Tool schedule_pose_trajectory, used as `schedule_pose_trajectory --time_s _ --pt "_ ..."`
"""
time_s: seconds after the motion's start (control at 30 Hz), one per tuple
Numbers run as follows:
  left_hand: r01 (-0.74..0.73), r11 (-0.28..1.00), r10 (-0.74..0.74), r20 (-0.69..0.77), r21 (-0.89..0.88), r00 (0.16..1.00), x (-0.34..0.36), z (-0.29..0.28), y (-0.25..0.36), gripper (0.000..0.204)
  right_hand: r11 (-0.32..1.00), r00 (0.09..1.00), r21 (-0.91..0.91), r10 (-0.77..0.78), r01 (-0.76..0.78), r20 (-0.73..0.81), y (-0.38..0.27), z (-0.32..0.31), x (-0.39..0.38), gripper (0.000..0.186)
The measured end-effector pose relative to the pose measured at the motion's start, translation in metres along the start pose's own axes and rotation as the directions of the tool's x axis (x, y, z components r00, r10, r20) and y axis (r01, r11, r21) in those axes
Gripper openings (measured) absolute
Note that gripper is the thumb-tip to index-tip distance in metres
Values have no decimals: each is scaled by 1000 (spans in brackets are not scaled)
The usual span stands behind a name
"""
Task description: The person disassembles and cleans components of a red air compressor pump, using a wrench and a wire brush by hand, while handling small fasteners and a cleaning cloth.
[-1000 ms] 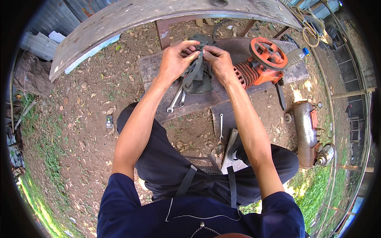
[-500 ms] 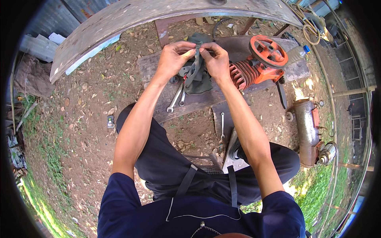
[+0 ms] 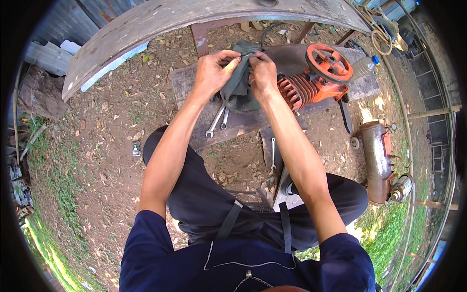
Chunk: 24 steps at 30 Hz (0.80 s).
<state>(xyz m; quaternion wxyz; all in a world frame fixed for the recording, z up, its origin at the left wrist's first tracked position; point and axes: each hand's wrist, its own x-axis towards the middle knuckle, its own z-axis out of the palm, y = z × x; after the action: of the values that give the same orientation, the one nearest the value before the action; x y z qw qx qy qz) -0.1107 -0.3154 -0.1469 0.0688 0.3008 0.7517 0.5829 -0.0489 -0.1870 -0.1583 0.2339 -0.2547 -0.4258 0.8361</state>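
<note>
Head view, open dirt (image 3: 112,141) left of wooden plank (image 3: 253,121), two wrenches (image 3: 216,120) near its front edge, one grey-green cloth (image 3: 238,96) pinched by right hand (image 3: 264,75), left hand (image 3: 213,73) alongside, grip unclear.

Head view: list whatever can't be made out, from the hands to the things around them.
All in the head view:
Upper ends of the two metal tools: hidden beneath the dark green cloth.
Left hand: its curled fingers hide whether it pinches the cloth.
Wooden table: far side cut off by the top edge.
Gauge on the tank: reading too small.
</note>
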Motion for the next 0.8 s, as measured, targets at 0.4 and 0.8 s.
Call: schedule_pose_trajectory --time_s 0.4,0.8 --pt "-18 921 0 -45 -388 999 6 -20 -8 22 946 947 -108 -289 304 138 -7 2 7 16" --pt "210 726 -243 41 -655 969 15 -22 -14 22 614 796 -524 -548 591 256 -19 24 18 12"
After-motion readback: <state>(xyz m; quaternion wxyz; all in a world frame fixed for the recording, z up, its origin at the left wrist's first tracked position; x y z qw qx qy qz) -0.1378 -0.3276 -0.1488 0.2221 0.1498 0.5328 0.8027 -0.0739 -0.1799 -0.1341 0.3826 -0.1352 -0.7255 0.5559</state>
